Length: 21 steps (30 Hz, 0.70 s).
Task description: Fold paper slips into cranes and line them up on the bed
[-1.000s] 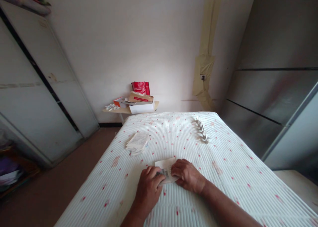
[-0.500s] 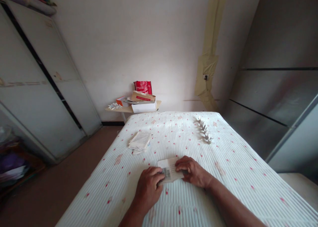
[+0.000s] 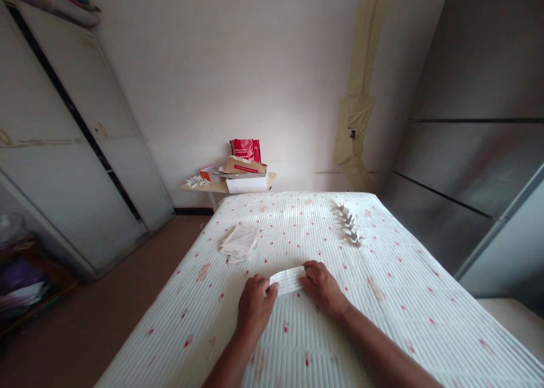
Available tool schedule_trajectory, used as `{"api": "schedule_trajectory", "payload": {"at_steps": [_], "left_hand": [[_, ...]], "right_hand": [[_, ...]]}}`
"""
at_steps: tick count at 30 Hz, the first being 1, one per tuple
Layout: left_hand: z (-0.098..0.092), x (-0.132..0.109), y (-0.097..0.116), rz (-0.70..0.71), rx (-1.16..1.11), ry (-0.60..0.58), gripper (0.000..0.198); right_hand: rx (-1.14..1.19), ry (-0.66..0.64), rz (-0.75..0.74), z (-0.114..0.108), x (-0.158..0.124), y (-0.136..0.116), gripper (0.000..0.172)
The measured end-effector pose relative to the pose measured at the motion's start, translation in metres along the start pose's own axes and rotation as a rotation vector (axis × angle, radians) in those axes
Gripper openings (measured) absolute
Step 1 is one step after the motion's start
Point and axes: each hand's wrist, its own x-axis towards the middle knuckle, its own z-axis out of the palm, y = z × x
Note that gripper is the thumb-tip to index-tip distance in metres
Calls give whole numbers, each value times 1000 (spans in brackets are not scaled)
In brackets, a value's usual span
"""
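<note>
A printed sheet of paper (image 3: 288, 281), folded into a narrow strip, is stretched between my two hands just above the bed. My left hand (image 3: 256, 302) pinches its left end with the thumb on the near side. The right end is gripped by my right hand (image 3: 323, 287), whose fingertips are partly hidden. Beyond my left hand lies a loose stack of printed paper sheets (image 3: 241, 241). Farther off to the right, several small folded paper figures (image 3: 349, 224) stand in a row on the bed.
The patterned white bedcover (image 3: 297, 342) spreads under everything. Behind the bed's far edge, a small table (image 3: 219, 188) carries a white box (image 3: 246, 184), a red bag (image 3: 245, 149) and a pile of white paper pieces (image 3: 197, 181). Wardrobes (image 3: 63, 144) line the left side.
The paper, wider and showing a picture before, is now a narrow strip with lines of print. Both hands have moved slightly away from me and hold its ends.
</note>
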Motion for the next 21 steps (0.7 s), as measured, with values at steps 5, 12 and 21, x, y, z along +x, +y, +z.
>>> {"api": "schedule_trajectory", "payload": {"at_steps": [5,12,21], "left_hand": [[1,5,11,-63,191,-8,32],[0,4,18,-49,277,-30,32],[0,5,19,-43,298,-36,30]], "right_hand": [[-256,55,104,12,1,-10,17],[-389,19,95,11,0,-13,17],[-422,18,114,11,0,-14,17]]}}
